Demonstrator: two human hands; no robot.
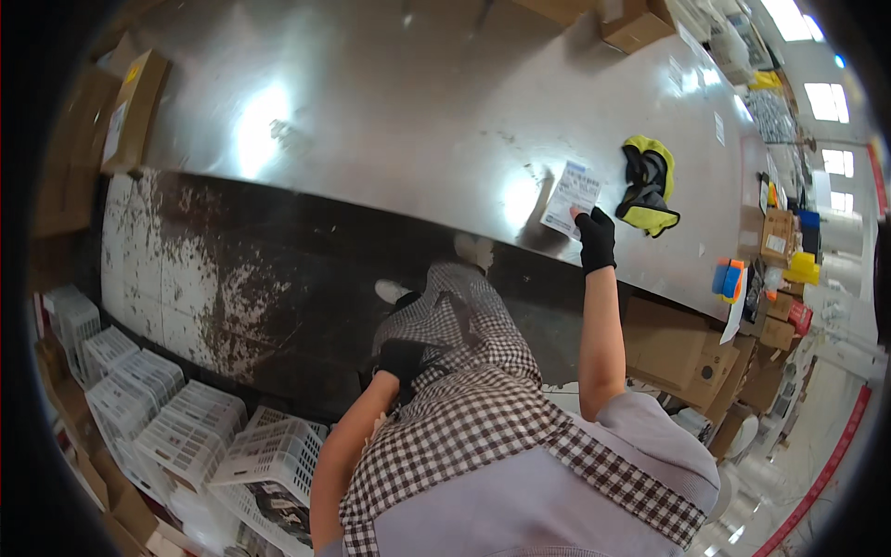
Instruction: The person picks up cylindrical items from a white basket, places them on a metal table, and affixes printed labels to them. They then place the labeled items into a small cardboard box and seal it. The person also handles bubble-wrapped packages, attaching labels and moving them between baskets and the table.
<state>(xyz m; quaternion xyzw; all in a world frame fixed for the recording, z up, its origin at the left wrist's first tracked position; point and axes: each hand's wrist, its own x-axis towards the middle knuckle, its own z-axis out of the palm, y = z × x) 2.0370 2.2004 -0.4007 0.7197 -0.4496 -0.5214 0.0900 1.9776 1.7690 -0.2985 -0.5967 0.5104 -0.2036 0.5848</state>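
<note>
My right hand (596, 239), in a black glove with bare fingertips, reaches over the near edge of a shiny metal table (399, 121). It is closed on a flat white piece with printing (573, 197), thumb on its face; whether this is a card or a thin box I cannot tell. Just right of it lies a crumpled yellow-green and dark grey fabric item (648, 186). My left hand (401, 360), also in a black glove, hangs low against the brown checked apron (455, 399), its fingers hidden.
Cardboard boxes stand at the table's left end (136, 111) and far right (639, 25). Behind me on the lower left are several white plastic baskets (195, 432). An orange and blue item (729, 278) sits at the table's right corner, with cardboard (673, 343) below.
</note>
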